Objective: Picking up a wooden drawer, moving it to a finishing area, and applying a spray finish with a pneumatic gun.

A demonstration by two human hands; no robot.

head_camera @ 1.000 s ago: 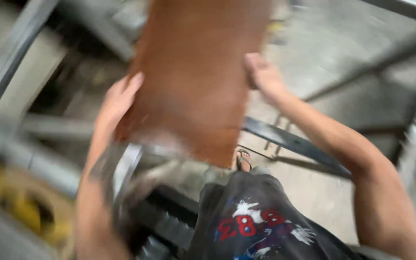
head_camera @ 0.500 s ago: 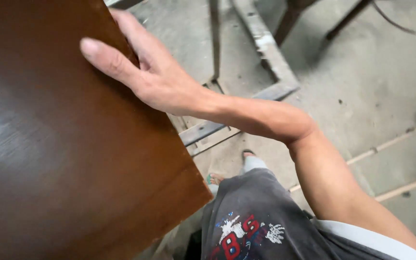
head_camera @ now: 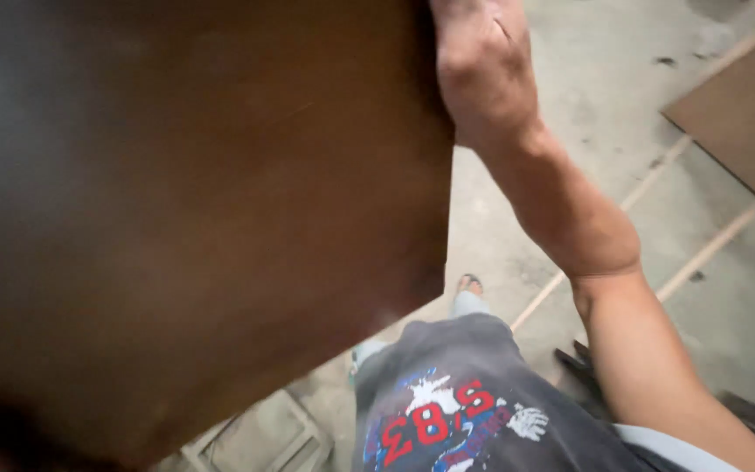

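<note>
Large brown board [head_camera: 194, 218] fills the left and centre of the view, held up close under the camera; surface smooth, glossy, dark reddish-brown, flat with a straight right edge and a lower corner above the person's legs. Right hand [head_camera: 482, 70] clasps that right edge near the top, fingers wrapped over it, knuckles outward, forearm running down to the right. Left hand hidden behind the board; its grip cannot be told. Below: grey concrete floor [head_camera: 605, 105], dusty, with thin pale strips across it. A second flat brown sheet [head_camera: 744, 114] lies on the floor at the upper right corner. No containers seen.
</note>
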